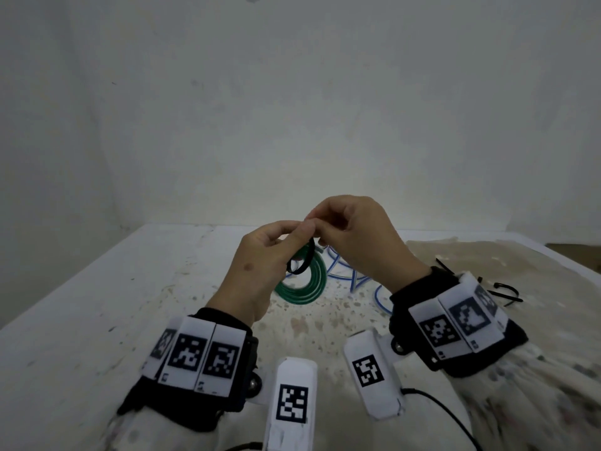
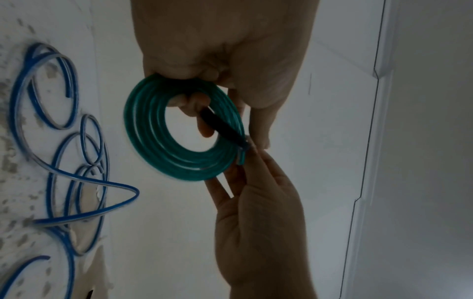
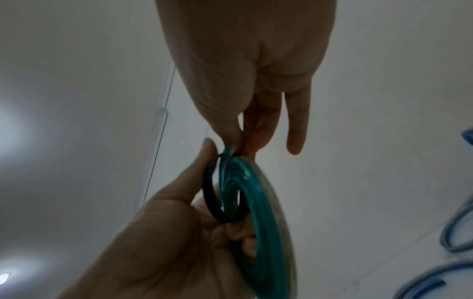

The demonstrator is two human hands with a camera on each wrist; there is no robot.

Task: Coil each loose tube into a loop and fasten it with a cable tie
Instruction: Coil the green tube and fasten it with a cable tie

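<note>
A green tube coil (image 1: 305,288) hangs above the table, held up by my left hand (image 1: 294,234), whose fingers curl through its middle with the thumb on its rim. A black cable tie (image 1: 302,262) loops around one side of the coil (image 2: 179,129). My right hand (image 1: 320,222) pinches the tie (image 2: 222,127) at the coil's upper edge, thumb against fingertips. In the right wrist view the tie (image 3: 211,194) stands away from the coil (image 3: 261,212) as a wide, slack loop. A loose blue tube (image 1: 351,275) sprawls in open curls on the table behind the hands.
Several spare black cable ties (image 1: 500,291) lie on the table at the right, past my right wrist. The stained white table (image 1: 130,304) meets a plain wall at the back. The blue tube (image 2: 64,161) spreads across the table under the coil.
</note>
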